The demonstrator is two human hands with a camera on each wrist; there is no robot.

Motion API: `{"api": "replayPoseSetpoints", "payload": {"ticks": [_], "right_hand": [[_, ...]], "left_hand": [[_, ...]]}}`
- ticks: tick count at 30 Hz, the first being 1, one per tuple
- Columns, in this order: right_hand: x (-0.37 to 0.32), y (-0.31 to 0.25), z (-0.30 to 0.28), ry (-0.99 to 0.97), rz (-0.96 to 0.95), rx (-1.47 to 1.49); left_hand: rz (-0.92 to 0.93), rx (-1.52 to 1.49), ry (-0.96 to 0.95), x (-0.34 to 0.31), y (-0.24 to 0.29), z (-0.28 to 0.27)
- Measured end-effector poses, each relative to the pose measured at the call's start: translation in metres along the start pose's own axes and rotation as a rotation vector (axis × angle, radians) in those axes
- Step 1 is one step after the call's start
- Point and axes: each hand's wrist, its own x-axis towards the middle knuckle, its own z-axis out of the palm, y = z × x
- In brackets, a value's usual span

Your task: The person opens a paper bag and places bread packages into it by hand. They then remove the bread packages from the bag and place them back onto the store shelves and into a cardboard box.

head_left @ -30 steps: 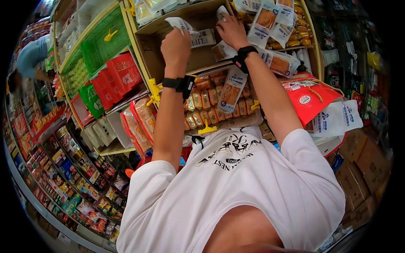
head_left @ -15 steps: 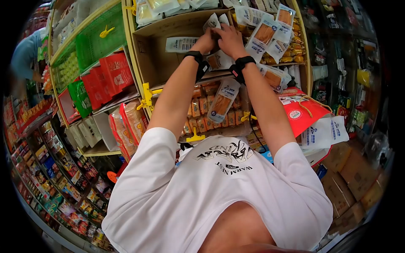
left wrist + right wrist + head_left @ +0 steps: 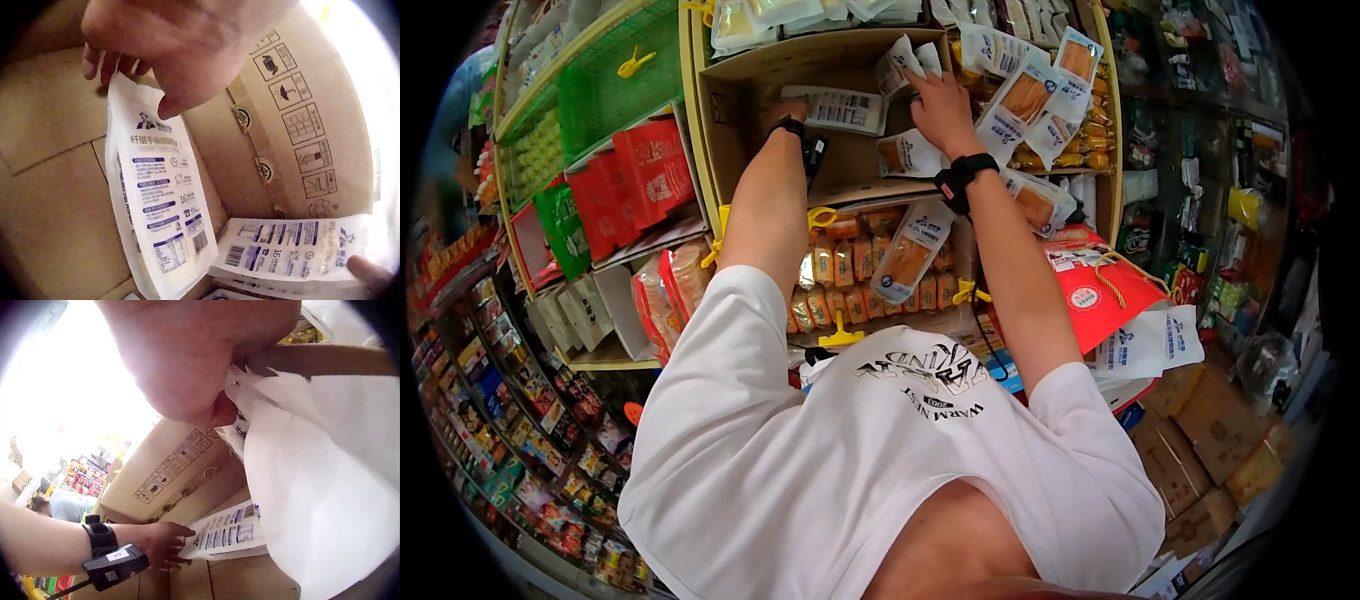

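One pack in the box was pinched by the left hand, while the right hand pinched another pack.

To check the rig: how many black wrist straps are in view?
2: the left strap, just behind the left hand, and the right strap, just behind the right hand. None seems hidden.

One open carton, one rope-handled red bag
Perhaps four white packets are counted inside the carton, some partly hidden.
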Motion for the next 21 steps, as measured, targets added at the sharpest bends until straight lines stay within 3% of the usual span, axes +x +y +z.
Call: {"api": "replayPoseSetpoints", "payload": {"ticks": [1, 4, 6, 8, 10, 14, 16, 17, 18, 20, 21], "right_hand": [[-0.001, 0.000, 0.002, 0.026, -0.004, 0.005], [0.002, -0.002, 0.000, 0.041, -0.009, 0.026], [0.000, -0.002, 0.000, 0.026, -0.007, 0.050], [0.000, -0.001, 0.002, 0.080, -0.016, 0.053], [0.000, -0.002, 0.002, 0.101, -0.020, 0.045], [0.003, 0.005, 0.002, 0.055, -0.018, 0.115], [0.006, 0.008, -0.001, -0.013, 0.007, 0.197], [0.005, 0.006, -0.004, -0.013, 0.001, 0.190], [0.002, 0.003, -0.005, 0.069, 0.023, 0.241], [-0.004, -0.004, -0.011, 0.152, 0.043, 0.288], [-0.007, -0.009, -0.014, 0.219, 0.010, 0.274]], "left_hand": [[-0.008, -0.008, -0.002, -0.001, 0.002, 0.004], [-0.154, 0.207, 0.301, -0.005, 0.016, 0.009], [0.100, -0.089, -0.310, -0.069, 0.033, -0.052], [0.245, -0.090, -0.040, -0.047, 0.036, -0.015], [0.356, -0.178, -0.065, -0.152, 0.082, -0.088], [0.779, -0.078, -0.267, -0.221, 0.137, -0.091], [0.652, -0.217, -0.484, -0.238, 0.153, -0.074], [0.895, -0.086, -0.456, -0.240, 0.150, -0.068], [0.897, -0.093, -0.453, -0.240, 0.152, -0.061], [0.543, -0.340, -0.463, -0.249, 0.157, -0.052], [0.540, -0.376, -0.496, -0.246, 0.156, -0.048]]}}
